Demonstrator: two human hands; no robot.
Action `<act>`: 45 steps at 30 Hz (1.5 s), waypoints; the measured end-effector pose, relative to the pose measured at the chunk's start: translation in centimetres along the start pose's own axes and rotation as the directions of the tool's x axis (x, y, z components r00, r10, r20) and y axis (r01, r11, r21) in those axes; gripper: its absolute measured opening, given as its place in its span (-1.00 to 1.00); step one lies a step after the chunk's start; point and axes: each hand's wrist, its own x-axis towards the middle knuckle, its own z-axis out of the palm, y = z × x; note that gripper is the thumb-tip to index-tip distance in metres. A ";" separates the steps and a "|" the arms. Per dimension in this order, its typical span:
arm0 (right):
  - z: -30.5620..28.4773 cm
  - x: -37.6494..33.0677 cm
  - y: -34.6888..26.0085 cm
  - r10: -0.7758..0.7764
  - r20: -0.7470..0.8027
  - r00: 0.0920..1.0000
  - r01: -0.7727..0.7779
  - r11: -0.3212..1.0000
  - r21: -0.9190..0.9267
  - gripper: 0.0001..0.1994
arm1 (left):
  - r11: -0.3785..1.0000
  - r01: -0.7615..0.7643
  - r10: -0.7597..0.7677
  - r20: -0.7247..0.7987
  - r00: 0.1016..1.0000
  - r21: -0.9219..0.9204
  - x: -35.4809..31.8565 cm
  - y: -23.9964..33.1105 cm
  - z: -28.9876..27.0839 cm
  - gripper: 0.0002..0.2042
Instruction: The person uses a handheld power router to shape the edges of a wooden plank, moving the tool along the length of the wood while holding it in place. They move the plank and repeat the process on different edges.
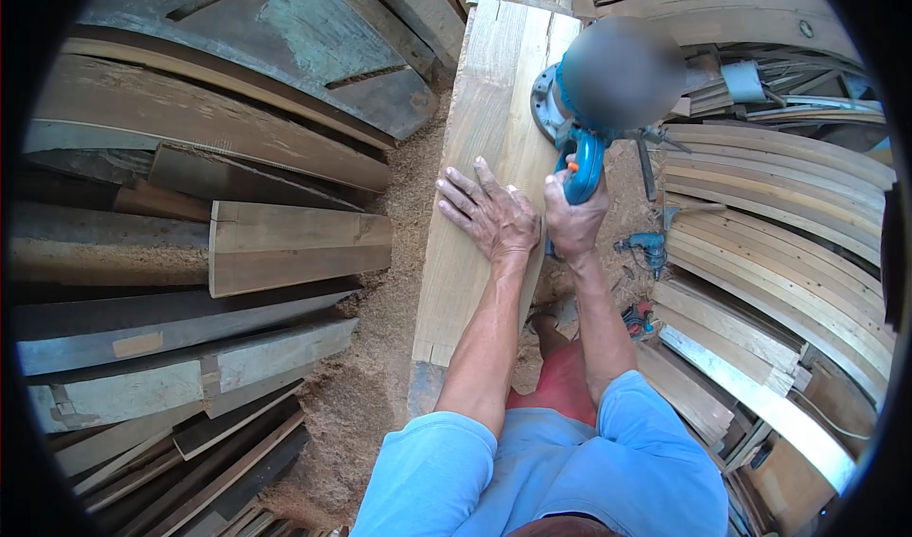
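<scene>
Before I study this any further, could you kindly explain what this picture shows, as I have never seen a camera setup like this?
Certainly. There is no machine arm here: these are a person's own bare hands, seen from above by a wide fisheye camera worn on the head, so straight edges bend near the rim. The left hand lies flat, fingers spread, on a long, flat, light-brown wooden board. The right hand grips the handle of a teal power tool, whose round base sits by the board's right edge; its upper end is blurred. To the right, a small teal drill lies below, near stacked, pale wooden strips. Brown sawdust covers the ground to the left.
</scene>
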 end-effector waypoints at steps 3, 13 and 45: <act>0.5 1.7 0.5 -0.055 -0.010 0.998 0.055 0.998 -0.010 -0.65 | 1.000 -0.004 0.004 0.007 1.000 -0.006 0.0 0.0 -0.2 -0.18; 1.9 10.8 2.7 -0.156 -0.056 0.986 0.154 0.988 -0.027 -0.70 | 1.000 0.010 -0.011 0.036 0.999 0.010 0.1 0.3 -0.5 -0.15; -6.8 -17.4 -2.8 0.172 0.128 0.977 -0.167 0.985 -0.046 -0.61 | 0.971 -0.135 0.147 -0.045 0.988 0.196 -1.9 -7.2 -3.7 -0.35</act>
